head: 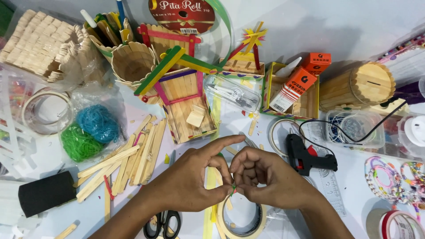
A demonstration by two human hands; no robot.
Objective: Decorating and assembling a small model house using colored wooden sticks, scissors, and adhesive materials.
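Left hand: my left hand [188, 179] pinches a tiny green and red scrap [233, 189] between thumb and a bent finger, with the forefinger stretched out over the work.
Right hand: my right hand [270, 177] is curled tight, its fingertips closed on the same scrap from the other side.
The scrap: it sits between my two hands, held above a roll of tape [241, 219] and just off the table.
Step in hand: I judge this to be fine fingertip work, shaping or joining a small decorative bit.
Next move: it likely calls for a steady pinch and small, careful pressure, since the piece is too small to see clearly.
Surface: a pale table [341, 31], crowded with loose craft sticks [128, 161], a stick-built little house [183, 99], a black glue gun [305, 157] and scissors [163, 223].
Room: only the tabletop shows; bags of green and blue string [90, 130] lie to my left.
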